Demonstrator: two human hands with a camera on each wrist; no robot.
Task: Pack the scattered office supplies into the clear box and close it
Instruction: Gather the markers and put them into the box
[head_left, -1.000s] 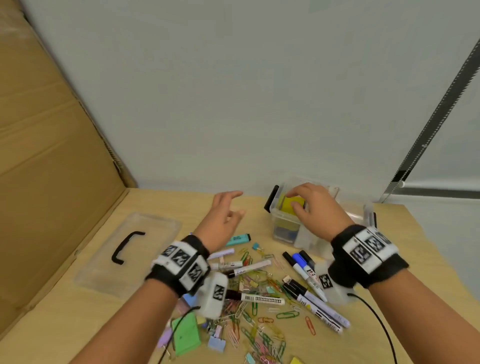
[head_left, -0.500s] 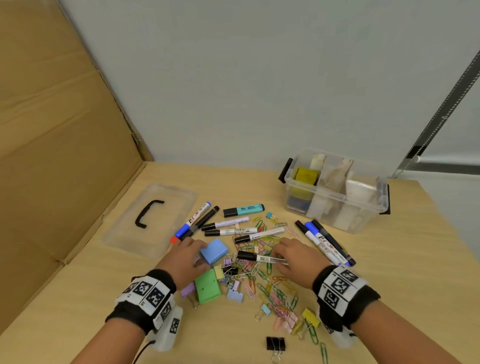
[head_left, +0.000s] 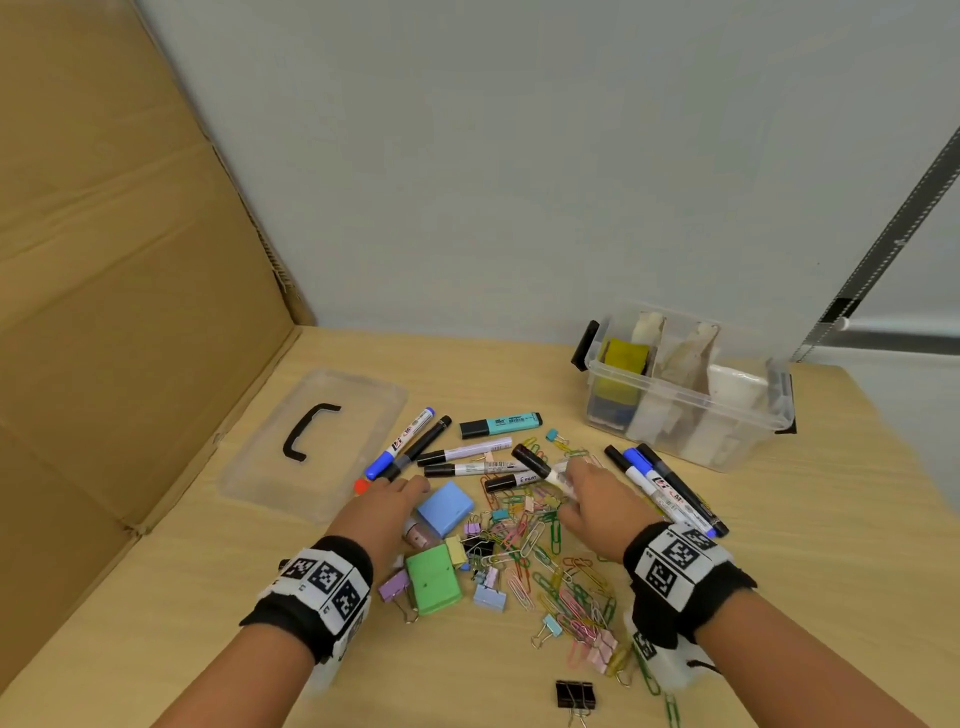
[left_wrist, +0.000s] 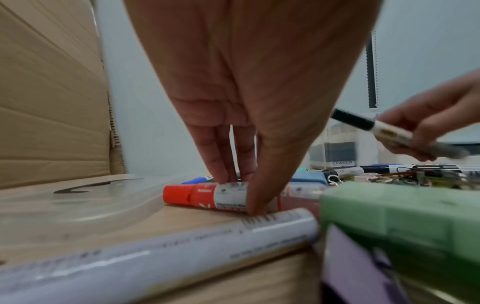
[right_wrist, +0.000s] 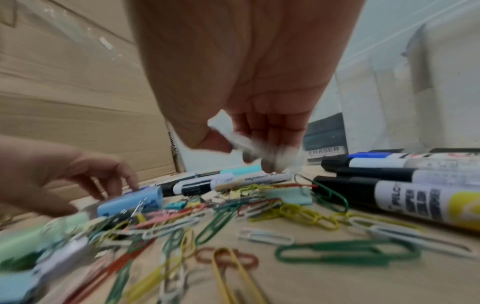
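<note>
My left hand (left_wrist: 233, 102) pinches the red-capped white marker (left_wrist: 207, 195) lying on the pale wooden table (head_left: 831, 519). My right hand (head_left: 597, 499) grips a black-capped white marker (head_left: 535, 462) above the coloured paperclips (head_left: 561, 577).

Wooden table (head_left: 810, 545) carries clear box (head_left: 691, 415), lid (head_left: 311, 441), markers (head_left: 670, 488), paper clips (head_left: 566, 587).

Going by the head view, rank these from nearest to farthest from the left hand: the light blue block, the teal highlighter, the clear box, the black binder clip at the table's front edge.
From the left hand:
1. Light blue block, right beside the fingers.
2. Teal highlighter, farther back, past the markers.
3. Black binder clip, at the front edge, off to the right.
4. Clear box, at the back right.
</note>
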